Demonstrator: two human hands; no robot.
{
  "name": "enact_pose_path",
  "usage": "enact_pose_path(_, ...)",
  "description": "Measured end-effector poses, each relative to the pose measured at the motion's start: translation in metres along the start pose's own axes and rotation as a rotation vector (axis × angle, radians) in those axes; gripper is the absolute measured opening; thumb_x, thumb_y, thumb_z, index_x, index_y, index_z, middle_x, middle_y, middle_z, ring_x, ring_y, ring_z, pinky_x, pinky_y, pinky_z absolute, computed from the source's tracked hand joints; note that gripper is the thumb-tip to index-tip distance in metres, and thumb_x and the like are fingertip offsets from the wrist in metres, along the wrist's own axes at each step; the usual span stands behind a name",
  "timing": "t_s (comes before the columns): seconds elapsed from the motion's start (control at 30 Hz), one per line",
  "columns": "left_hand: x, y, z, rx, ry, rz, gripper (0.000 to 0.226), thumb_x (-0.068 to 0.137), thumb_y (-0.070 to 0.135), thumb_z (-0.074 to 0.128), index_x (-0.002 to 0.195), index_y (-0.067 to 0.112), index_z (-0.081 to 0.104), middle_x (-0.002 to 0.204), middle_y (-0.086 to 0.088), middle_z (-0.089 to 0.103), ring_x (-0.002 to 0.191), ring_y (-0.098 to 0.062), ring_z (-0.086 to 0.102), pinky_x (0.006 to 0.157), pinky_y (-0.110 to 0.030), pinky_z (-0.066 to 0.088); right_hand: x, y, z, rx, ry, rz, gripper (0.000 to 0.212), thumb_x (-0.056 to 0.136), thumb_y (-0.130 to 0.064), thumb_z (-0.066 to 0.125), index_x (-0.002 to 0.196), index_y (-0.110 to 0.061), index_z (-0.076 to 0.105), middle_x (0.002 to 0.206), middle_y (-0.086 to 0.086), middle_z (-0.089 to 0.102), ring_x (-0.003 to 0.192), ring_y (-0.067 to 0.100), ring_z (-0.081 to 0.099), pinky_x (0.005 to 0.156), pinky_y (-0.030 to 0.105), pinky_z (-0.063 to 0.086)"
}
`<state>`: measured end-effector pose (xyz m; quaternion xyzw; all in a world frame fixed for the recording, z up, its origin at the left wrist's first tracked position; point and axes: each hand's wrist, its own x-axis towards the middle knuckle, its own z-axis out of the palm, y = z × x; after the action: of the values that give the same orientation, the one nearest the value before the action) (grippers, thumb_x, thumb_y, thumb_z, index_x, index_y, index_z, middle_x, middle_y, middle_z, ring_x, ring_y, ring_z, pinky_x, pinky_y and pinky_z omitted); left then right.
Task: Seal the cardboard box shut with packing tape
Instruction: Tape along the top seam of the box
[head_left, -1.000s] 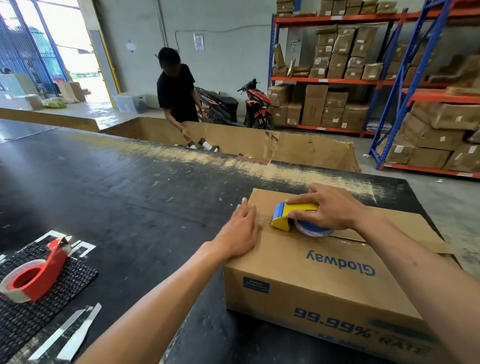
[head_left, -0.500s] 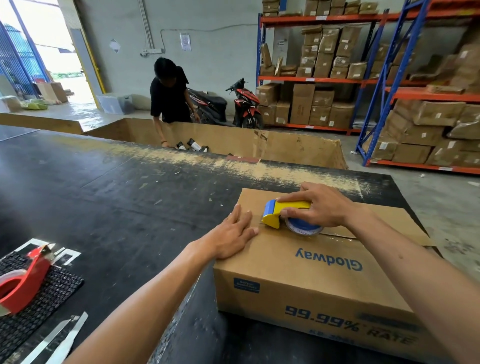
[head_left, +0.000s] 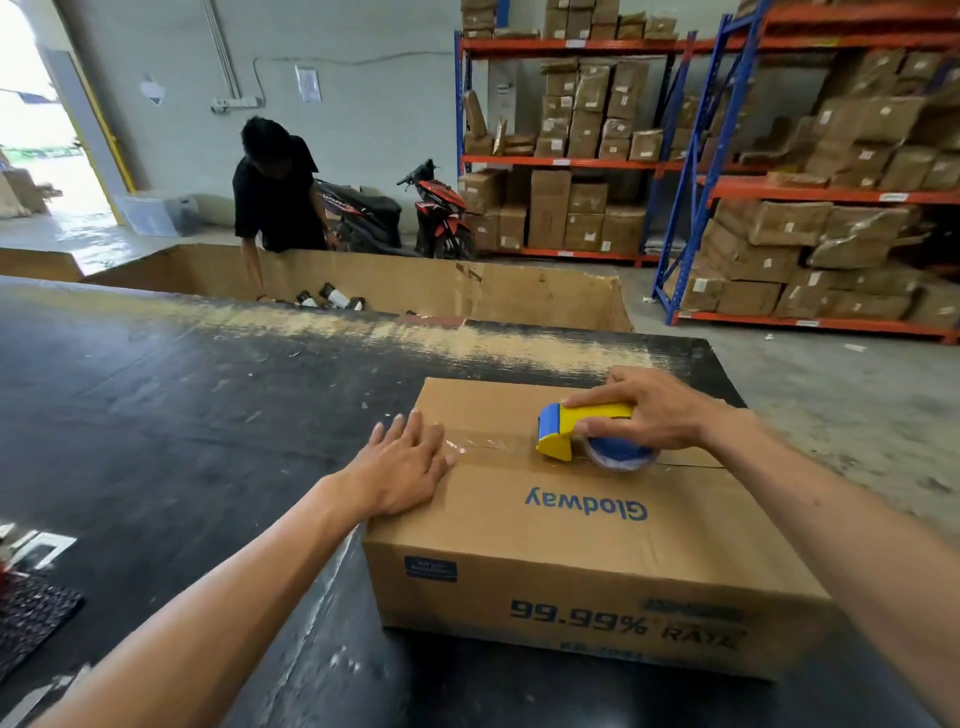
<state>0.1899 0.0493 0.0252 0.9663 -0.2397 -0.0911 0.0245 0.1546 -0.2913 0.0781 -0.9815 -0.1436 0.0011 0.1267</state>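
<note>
Head view: right hand (head_left: 654, 410) fingers (head_left: 587, 399) wrap the yellow tape dispenser (head_left: 576, 428) on the seam, likely to lay tape rightward. Left hand (head_left: 402, 467), fingers flat and spread, pins the tape start at the left edge of the cardboard box (head_left: 571, 545) on the table (head_left: 182, 415).

view: head, single wide-angle | position: above the near edge of the black table (head_left: 156, 415) | facing: forward and down | range: close over the cardboard box (head_left: 571, 545), both forearms entering from below | far field: shelving racks (head_left: 597, 161), grey wall | overlap: no second view
</note>
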Motion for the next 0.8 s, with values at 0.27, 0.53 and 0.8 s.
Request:
enact_pose_path(0.27,0.033,0.075,0.0,0.028,0.074,0.215,0.096,0.089,0.079,0.017,0.157,0.017,-0.01,0.163,-0.011,-0.019,0.149,-0.026,-0.02,0.122,-0.047,-0.009,-0.004,-0.004,-0.022,0.189,-0.171,0.064,0.045,0.083,-0.059,0.07,0.125,-0.062,0.053,0.13,-0.02,0.046,0.115,0.008,0.044,0.095,0.034,0.039)
enact_pose_path(0.53,0.049,0.082,0.019,-0.045,0.025,0.238,0.105,0.08,0.088,0.02,0.155,0.023,-0.013,0.164,-0.006,-0.016,0.15,-0.019,-0.016,0.122,-0.045,-0.008,0.0,-0.009,-0.005,0.056,-0.048,0.045,0.048,0.071,-0.071,0.066,0.113,-0.051,0.053,0.117,-0.006,0.059,0.101,0.019,0.054,0.083,0.042,0.047)
enact_pose_path(0.8,0.05,0.08,0.02,-0.05,0.027,0.247,0.103,0.08,0.089,0.018,0.156,0.024,-0.011,0.164,-0.005,-0.015,0.15,-0.018,-0.016,0.123,-0.045,-0.007,0.001,-0.01,-0.006,0.084,-0.001,0.051,0.052,0.07,-0.083,0.057,0.117,-0.062,0.064,0.089,-0.016,0.054,0.087,0.009,0.052,0.072,0.032,0.038)
